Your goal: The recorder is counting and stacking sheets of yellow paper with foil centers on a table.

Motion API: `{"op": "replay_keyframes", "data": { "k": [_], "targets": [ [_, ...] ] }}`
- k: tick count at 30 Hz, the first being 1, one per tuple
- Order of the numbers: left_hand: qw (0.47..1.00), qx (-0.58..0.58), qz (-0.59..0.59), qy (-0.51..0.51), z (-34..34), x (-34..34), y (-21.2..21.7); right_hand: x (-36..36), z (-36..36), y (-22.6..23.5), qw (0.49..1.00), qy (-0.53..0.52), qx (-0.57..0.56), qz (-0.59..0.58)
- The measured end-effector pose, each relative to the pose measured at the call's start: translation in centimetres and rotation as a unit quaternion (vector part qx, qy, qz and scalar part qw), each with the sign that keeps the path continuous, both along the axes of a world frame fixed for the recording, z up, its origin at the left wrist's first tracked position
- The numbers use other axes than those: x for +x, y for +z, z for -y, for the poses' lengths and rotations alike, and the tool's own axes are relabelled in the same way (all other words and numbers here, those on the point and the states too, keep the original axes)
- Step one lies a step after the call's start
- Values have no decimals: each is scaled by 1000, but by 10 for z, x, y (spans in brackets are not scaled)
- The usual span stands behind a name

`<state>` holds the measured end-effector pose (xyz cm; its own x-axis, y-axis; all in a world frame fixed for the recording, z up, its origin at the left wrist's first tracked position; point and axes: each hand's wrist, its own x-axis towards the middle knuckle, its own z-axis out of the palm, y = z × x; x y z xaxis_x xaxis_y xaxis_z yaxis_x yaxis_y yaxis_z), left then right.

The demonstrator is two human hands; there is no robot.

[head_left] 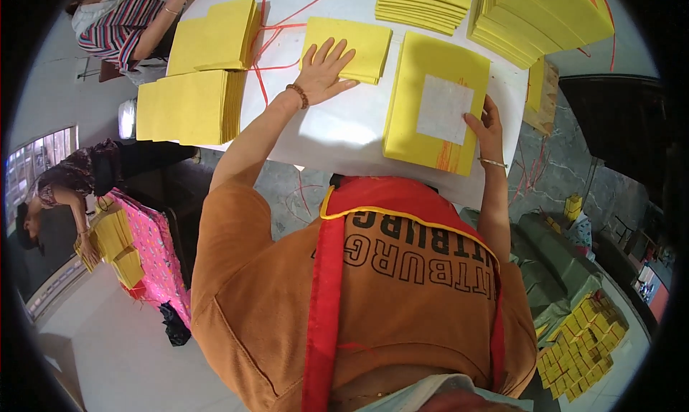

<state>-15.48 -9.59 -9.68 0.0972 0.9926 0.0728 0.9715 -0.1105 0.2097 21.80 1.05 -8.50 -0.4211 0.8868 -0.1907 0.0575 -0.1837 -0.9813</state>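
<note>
My left hand (326,73) lies with spread fingers on a small stack of yellow paper (366,42) near the middle of the white table (330,128). To its right is a larger yellow stack (405,89) with a white rectangular sheet (443,109) on top and orange-red marks beside it. My right hand (488,128) is at the right edge of this larger stack, thumb on top near the white sheet and fingers at the side, partly hidden. Red strings (276,28) lie left of the small stack.
Yellow stacks stand at the table's left (183,107) and far right (535,17). A person in a striped top (118,24) is at the far left. Another person (79,171) bends over yellow paper on a pink cloth (147,240). Tied yellow bundles (585,347) lie at lower right.
</note>
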Motion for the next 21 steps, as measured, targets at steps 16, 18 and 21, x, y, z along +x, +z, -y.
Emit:
{"op": "replay_keyframes", "data": {
  "k": [16, 18, 21],
  "targets": [
    [974, 79, 146, -156, -14, 78, 89, 18, 14, 10, 945, 21, 281, 163],
    [965, 52, 148, -212, 1, 123, 95, 15, 18, 2, 953, 19, 262, 150],
    [959, 41, 121, -255, 15, 159, 104, 11, 19, 1, 979, 14, 187, 80]
  ]
}}
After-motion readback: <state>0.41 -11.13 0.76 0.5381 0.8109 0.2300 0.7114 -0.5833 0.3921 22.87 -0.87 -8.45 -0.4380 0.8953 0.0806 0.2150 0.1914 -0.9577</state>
